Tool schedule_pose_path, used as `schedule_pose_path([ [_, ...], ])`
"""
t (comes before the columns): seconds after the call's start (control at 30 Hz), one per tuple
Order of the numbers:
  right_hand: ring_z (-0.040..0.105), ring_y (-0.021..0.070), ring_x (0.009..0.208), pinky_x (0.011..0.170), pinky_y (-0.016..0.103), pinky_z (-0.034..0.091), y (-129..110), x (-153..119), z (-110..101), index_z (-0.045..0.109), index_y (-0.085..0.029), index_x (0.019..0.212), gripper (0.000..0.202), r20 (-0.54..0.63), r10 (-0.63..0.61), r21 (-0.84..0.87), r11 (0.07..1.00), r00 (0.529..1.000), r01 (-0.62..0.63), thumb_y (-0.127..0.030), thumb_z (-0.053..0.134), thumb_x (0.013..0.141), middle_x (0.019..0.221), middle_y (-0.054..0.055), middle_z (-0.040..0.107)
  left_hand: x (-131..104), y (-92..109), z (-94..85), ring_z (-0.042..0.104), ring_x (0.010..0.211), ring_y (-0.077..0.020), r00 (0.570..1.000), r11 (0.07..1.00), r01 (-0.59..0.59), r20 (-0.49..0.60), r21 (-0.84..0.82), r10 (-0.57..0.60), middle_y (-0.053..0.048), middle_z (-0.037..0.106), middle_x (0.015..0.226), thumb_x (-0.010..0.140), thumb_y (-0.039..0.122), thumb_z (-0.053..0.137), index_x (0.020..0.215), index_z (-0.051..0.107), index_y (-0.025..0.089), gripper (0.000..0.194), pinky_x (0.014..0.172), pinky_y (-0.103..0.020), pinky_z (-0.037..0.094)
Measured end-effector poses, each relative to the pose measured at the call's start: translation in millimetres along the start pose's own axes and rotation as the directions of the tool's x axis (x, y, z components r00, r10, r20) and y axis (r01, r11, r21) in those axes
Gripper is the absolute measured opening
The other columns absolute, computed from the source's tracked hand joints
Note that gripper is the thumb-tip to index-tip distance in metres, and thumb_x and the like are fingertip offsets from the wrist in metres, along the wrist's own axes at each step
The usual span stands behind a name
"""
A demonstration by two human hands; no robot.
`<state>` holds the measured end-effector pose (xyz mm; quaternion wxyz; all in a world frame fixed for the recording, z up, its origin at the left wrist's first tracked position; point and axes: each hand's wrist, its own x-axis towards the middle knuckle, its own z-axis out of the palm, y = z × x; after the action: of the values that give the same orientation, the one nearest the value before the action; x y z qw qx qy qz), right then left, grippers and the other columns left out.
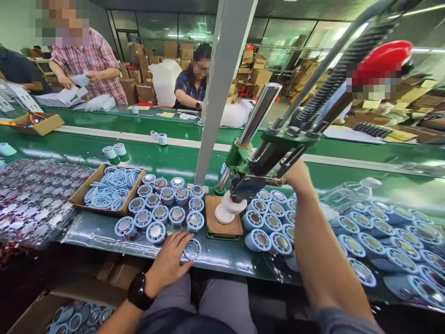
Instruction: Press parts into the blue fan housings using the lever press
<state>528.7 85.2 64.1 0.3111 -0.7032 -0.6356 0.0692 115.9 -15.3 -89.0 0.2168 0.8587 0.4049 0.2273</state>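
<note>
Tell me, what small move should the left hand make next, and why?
Perhaps the left hand should take a firm hold of the blue-rimmed unit: its fingers and thumb are right at the unit's rim, the unit stands close to the wooden pad, and no blue rim shows beneath the white press head.

- On light-blue housing (199, 249): looks like smooth plastic, a little glossy, with dull metal disc (192, 249) in top.
- On press column (260, 113): shines like polished metal.
- On white press head (225, 211): looks like smooth, matt plastic.
- On brown pad (227, 228): seems like wood, matt.
- On bench top (100, 234): smooth, reflects light strongly.
- On box (100, 209): plain cardboard, matt.
- On bottle (349, 192): clear, glossy plastic.
- On trousers (224, 301): matt cloth.
</note>
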Motion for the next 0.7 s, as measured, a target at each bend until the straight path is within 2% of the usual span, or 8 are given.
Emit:
schedule_pose_path([
  [0.07,0.056,0.0196,0.088,0.079,0.030,0.049,-1.3,-33.9,-18.3,0.063,-0.014,0.113,0.037,-0.039,0.040,-0.018,0.999,0.998,-0.041,-0.032,0.058,0.081,0.101,0.013,0.063,-0.3,1.0,-0.1,0.051,0.129,-0.0324,1.000,1.000,-0.001,0.002,0.008,0.001,-0.013,0.058,0.138,0.077,0.016,0.070,0.141,0.049,0.022,0.068,0.110,-0.058,0.045],
  [0.13,0.059,0.0212,0.093,0.078,0.031,0.051,-11.5,-88.7,-20.5,0.066,-0.016,0.109,0.038,0.068,-0.036,0.029,0.999,0.997,0.034,-0.030,0.060,0.074,0.110,0.012,0.063,-0.5,2.0,-0.1,0.051,0.129,-0.0339,1.000,1.000,-0.005,-0.006,0.018,0.005,-0.014,0.058,0.138,0.077,0.019,0.071,0.141,0.049,0.021,0.068,0.109,-0.060,0.045],
  [0.27,0.060,0.0200,0.113,0.098,0.033,0.051,-49.6,-195.5,26.8,0.070,-0.022,0.106,0.044,0.414,-0.270,0.201,0.958,0.869,0.202,-0.013,0.047,0.069,0.131,0.009,0.055,-2.1,4.2,-1.9,0.051,0.130,-0.0327,0.998,0.998,-0.059,-0.026,0.016,0.059,-0.013,0.057,0.139,0.077,0.017,0.070,0.138,0.051,0.022,0.065,0.110,-0.057,0.044],
  [0.37,0.059,0.0195,0.117,0.105,0.037,0.049,-70.7,-224.7,70.9,0.071,-0.023,0.102,0.053,0.449,-0.302,0.202,0.951,0.841,0.233,-0.005,0.041,0.061,0.127,0.008,0.057,-3.5,4.9,-3.3,0.052,0.128,-0.0314,0.994,0.994,-0.108,0.005,0.025,0.108,-0.012,0.060,0.136,0.077,0.013,0.069,0.135,0.053,0.022,0.061,0.109,-0.057,0.045],
  [0.47,0.053,0.0229,0.126,0.108,0.044,0.047,-73.0,-225.8,98.0,0.071,-0.022,0.089,0.048,0.345,-0.318,0.182,0.946,0.883,0.269,-0.001,0.039,0.058,0.131,0.006,0.055,-4.2,3.0,-2.8,0.055,0.124,-0.0308,0.994,0.993,-0.112,-0.002,0.032,0.112,-0.012,0.064,0.131,0.079,0.012,0.066,0.135,0.054,0.021,0.057,0.106,-0.056,0.048],
  [0.53,0.045,0.0244,0.136,0.112,0.048,0.044,-68.9,-228.6,110.6,0.071,-0.021,0.089,0.050,0.204,-0.313,0.207,0.940,0.928,0.272,0.000,0.038,0.059,0.143,0.005,0.048,-4.8,0.4,-1.7,0.057,0.124,-0.0301,0.993,0.994,-0.110,-0.041,0.009,0.110,-0.013,0.065,0.131,0.083,0.015,0.065,0.136,0.054,0.020,0.055,0.105,-0.054,0.050],
  [0.6,0.041,0.0243,0.140,0.113,0.048,0.043,-65.6,-236.8,124.4,0.069,-0.022,0.106,0.056,0.010,-0.259,0.251,0.936,0.966,0.248,0.000,0.038,0.064,0.149,0.007,0.040,-5.8,-2.0,-0.7,0.058,0.125,-0.0291,0.991,0.994,-0.105,-0.092,-0.027,0.102,-0.014,0.064,0.133,0.087,0.021,0.063,0.138,0.052,0.020,0.053,0.107,-0.051,0.050],
  [0.7,0.045,0.0249,0.137,0.110,0.046,0.046,-66.8,-249.5,148.8,0.052,-0.021,0.133,0.054,-0.231,-0.116,0.293,0.938,0.966,0.183,-0.009,0.047,0.081,0.146,0.013,0.042,-6.9,-1.0,-0.6,0.057,0.129,-0.0285,0.982,0.996,-0.066,-0.182,-0.064,0.053,-0.012,0.063,0.135,0.089,0.029,0.062,0.139,0.051,0.021,0.051,0.111,-0.050,0.047],
])
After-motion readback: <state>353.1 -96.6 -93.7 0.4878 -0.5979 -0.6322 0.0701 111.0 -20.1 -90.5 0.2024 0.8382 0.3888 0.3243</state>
